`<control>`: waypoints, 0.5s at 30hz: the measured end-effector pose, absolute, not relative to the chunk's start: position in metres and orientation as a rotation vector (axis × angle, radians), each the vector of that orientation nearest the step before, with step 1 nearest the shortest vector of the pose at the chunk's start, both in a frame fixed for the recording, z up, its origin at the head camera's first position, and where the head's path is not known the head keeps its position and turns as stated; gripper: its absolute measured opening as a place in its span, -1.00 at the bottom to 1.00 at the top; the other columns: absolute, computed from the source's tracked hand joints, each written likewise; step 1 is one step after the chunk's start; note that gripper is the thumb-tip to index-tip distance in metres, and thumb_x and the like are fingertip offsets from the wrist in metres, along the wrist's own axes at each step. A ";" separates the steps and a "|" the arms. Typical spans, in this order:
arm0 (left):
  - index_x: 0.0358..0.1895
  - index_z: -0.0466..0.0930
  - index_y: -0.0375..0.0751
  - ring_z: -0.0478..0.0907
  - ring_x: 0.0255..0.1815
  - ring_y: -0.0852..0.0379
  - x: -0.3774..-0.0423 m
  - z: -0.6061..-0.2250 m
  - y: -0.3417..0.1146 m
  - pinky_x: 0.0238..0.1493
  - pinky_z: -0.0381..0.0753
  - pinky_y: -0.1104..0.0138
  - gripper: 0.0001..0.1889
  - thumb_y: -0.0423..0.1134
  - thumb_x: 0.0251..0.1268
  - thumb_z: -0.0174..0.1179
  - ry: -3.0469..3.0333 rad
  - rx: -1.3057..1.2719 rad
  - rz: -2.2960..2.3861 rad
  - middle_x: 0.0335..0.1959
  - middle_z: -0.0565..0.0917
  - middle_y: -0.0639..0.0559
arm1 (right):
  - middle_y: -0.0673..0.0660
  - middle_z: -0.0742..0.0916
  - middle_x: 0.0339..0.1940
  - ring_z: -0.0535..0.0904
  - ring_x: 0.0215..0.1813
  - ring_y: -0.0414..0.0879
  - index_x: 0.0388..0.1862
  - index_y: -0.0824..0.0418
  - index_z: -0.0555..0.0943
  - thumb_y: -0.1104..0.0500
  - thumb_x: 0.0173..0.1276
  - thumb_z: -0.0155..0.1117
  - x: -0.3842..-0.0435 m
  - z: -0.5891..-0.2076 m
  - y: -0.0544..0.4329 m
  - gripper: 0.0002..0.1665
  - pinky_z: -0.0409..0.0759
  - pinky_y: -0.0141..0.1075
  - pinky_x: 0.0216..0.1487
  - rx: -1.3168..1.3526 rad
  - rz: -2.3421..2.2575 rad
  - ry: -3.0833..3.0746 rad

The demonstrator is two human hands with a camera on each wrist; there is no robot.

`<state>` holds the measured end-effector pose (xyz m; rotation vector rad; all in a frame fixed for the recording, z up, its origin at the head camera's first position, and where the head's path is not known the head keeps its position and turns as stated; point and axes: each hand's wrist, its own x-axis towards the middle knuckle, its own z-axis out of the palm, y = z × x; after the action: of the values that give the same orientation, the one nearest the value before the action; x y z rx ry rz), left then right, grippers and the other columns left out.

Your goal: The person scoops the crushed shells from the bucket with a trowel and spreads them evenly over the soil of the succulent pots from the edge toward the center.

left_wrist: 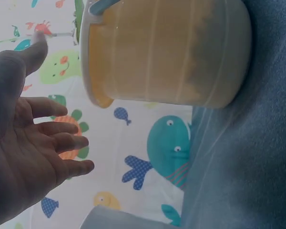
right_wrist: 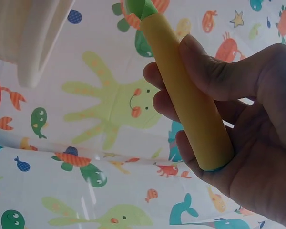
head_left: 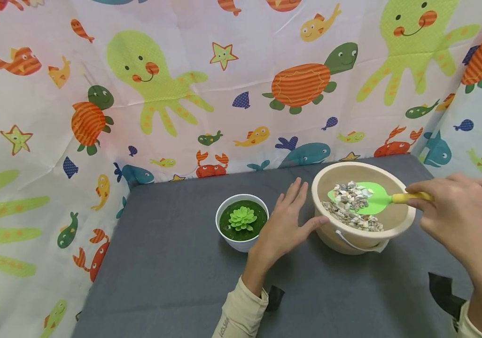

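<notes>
My right hand (head_left: 462, 218) grips the yellow handle (right_wrist: 188, 95) of a toy shovel with a green blade (head_left: 378, 198). Small shells or pebbles (head_left: 351, 195) are heaped on the blade, over the mouth of a beige bucket (head_left: 361, 241). More of these bits (head_left: 365, 223) lie inside against the near wall. Left of the bucket is my left hand (head_left: 283, 230), fingers spread and holding nothing, its thumb tip at the rim in the head view. Beside it stands a white bowl (head_left: 241, 245) with a light green succulent (head_left: 242, 218) on dark green filling.
A dark grey cloth (head_left: 173, 263) covers the table. Behind and at the sides hangs a white curtain (head_left: 232, 28) printed with sea animals. The bucket's white handle (head_left: 361, 245) hangs down its front. Dark straps (head_left: 275, 298) show near both wrists.
</notes>
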<state>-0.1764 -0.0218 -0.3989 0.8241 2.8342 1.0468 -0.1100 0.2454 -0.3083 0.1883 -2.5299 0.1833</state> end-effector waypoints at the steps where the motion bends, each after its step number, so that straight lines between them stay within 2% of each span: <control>1: 0.72 0.00 -0.02 -0.13 0.80 0.08 -0.176 -0.398 -0.023 0.76 -0.03 0.01 -0.07 0.30 0.48 0.16 2.826 0.818 1.053 0.78 -0.08 0.10 | 0.36 0.79 -0.50 0.57 -0.48 0.17 -0.37 0.43 0.80 0.45 0.00 0.58 -0.110 -0.307 0.244 -0.83 0.30 -0.19 -0.51 0.193 0.189 -2.528; 4: 0.72 -0.03 0.01 -0.16 0.80 0.10 -0.176 -0.397 -0.027 0.76 -0.05 0.00 -0.07 0.31 0.48 0.15 2.813 0.809 1.061 0.78 -0.10 0.13 | 0.35 0.80 -0.49 0.60 -0.44 0.20 -0.38 0.41 0.80 0.44 -0.03 0.59 -0.111 -0.306 0.241 -0.82 0.33 -0.09 -0.45 0.236 0.206 -2.485; 10: 0.73 -0.04 0.00 -0.17 0.80 0.10 -0.176 -0.396 -0.034 0.77 -0.08 0.02 -0.05 0.29 0.46 0.18 2.825 0.818 1.052 0.78 -0.12 0.12 | 0.28 0.82 -0.50 0.65 -0.43 0.19 -0.39 0.36 0.82 0.47 -0.07 0.57 -0.114 -0.304 0.234 -0.81 0.34 -0.05 -0.39 0.329 0.235 -2.425; 15: 0.73 -0.05 0.02 -0.16 0.80 0.08 -0.176 -0.394 -0.041 0.77 -0.07 0.02 -0.03 0.29 0.44 0.21 2.826 0.799 1.076 0.78 -0.12 0.15 | 0.27 0.81 -0.52 0.58 -0.48 0.11 -0.39 0.34 0.83 0.48 -0.07 0.57 -0.117 -0.302 0.226 -0.80 0.31 -0.22 -0.44 0.360 0.273 -2.443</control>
<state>-0.1764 -0.0406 -0.3943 0.7989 2.8259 1.0760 -0.1167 0.2259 -0.3023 0.3600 -2.4425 0.2733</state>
